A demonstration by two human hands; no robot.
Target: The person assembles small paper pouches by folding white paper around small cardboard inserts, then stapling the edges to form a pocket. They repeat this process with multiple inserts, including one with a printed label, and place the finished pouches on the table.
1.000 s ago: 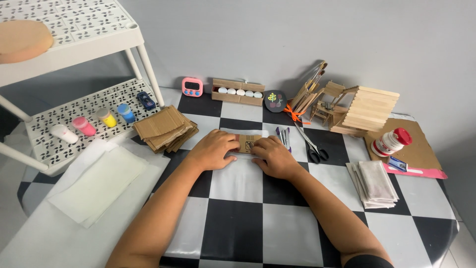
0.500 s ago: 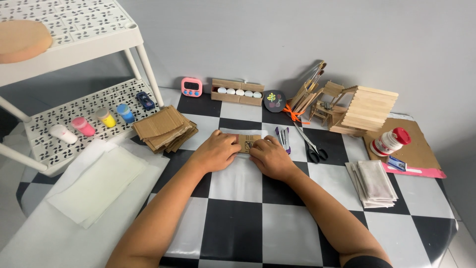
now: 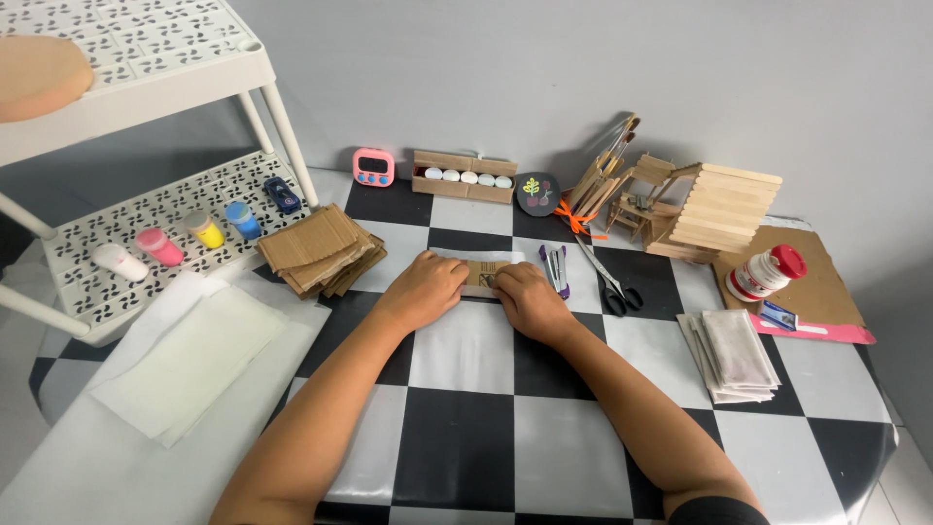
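My left hand (image 3: 424,288) and right hand (image 3: 526,297) press flat, fingers curled, on a small cardboard piece (image 3: 483,273) lying on the checkered tabletop (image 3: 466,437), between a cardboard stack (image 3: 319,251) and scissors (image 3: 610,284).

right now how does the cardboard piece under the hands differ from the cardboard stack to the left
The cardboard piece is a single small strip, pressed flat by the left hand and right hand. The cardboard stack is several larger sheets, fanned unevenly and untouched. Both are brown and lie on the checkered table.
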